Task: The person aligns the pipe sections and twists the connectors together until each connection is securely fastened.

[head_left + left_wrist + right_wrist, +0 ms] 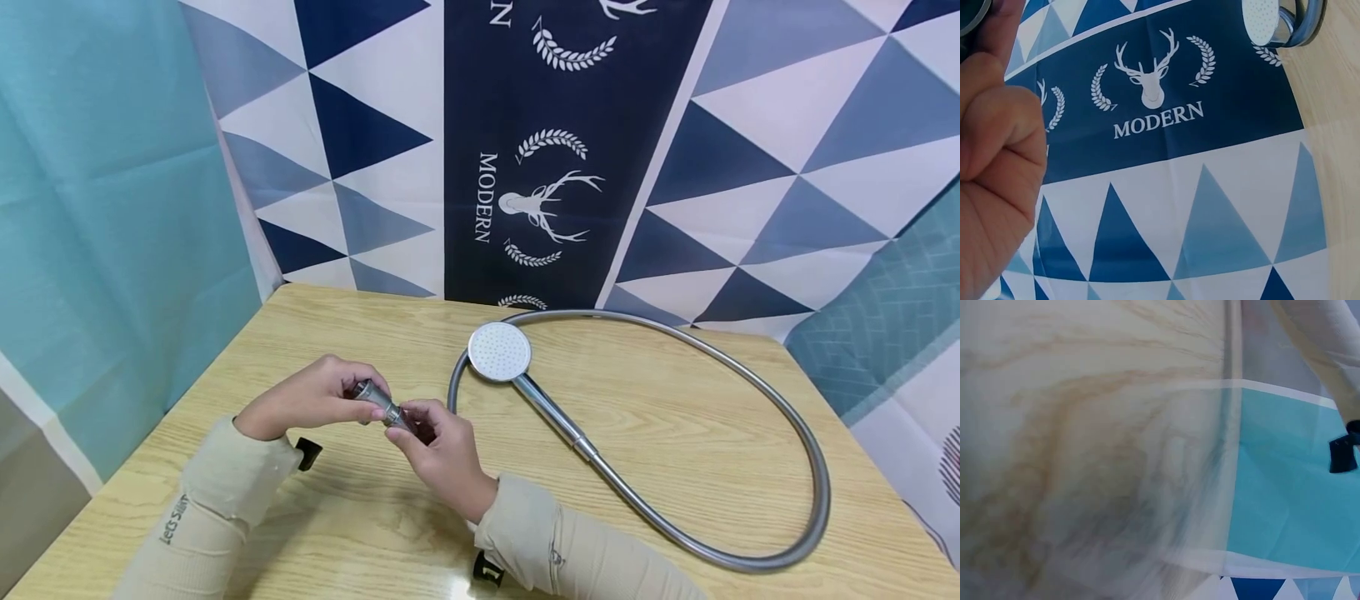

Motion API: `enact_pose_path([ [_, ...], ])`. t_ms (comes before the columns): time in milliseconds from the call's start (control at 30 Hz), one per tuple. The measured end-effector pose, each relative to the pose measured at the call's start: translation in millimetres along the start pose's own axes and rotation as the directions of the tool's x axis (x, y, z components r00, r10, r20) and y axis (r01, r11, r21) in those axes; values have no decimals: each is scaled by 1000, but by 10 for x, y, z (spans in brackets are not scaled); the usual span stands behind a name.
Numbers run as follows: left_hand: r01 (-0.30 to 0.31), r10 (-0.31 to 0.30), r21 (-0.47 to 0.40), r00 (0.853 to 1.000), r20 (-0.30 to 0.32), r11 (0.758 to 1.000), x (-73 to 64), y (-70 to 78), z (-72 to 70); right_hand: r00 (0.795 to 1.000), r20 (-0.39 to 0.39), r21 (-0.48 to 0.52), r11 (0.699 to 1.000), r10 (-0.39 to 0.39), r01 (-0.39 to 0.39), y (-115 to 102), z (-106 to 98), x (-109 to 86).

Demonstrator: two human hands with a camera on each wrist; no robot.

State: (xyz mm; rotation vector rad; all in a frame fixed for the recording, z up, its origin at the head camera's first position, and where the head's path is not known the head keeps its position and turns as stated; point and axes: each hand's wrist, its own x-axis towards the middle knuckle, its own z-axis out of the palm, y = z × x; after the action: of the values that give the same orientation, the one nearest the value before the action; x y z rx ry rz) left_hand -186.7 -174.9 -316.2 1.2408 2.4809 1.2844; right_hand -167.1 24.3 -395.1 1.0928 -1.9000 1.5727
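Observation:
Over the left part of the table, both hands meet at a small grey metal fitting. My left hand grips its upper end between thumb and fingers. With thumb and fingertips, my right hand pinches the tapered metal end piece at its lower end. A shower hose runs down behind the right hand, which hides where it ends. To the right lies a chrome hand shower with a round white face, joined to the hose. The left wrist view shows curled fingers; pale blurred fabric fills much of the right wrist view.
The hose makes a wide loop over the right side of the wooden table. Patterned cloth hangs along the back edge, with teal cloth at the left. Black wrist mounts stick out below the sleeves.

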Motion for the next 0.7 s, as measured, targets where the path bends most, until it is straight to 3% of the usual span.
enact_pose_path([
  [200,-72,75,75,997,-30,995,32,24,33,996,-70,-120,992,-54,46,-10,26,-7],
  [467,-115,121,101,991,-55,988,55,56,51,995,-97,-37,999,-4,0,-29,26,0],
  [700,-84,87,111,996,-25,990,66,57,31,998,-52,-10,1000,-28,28,-16,-16,11],
])
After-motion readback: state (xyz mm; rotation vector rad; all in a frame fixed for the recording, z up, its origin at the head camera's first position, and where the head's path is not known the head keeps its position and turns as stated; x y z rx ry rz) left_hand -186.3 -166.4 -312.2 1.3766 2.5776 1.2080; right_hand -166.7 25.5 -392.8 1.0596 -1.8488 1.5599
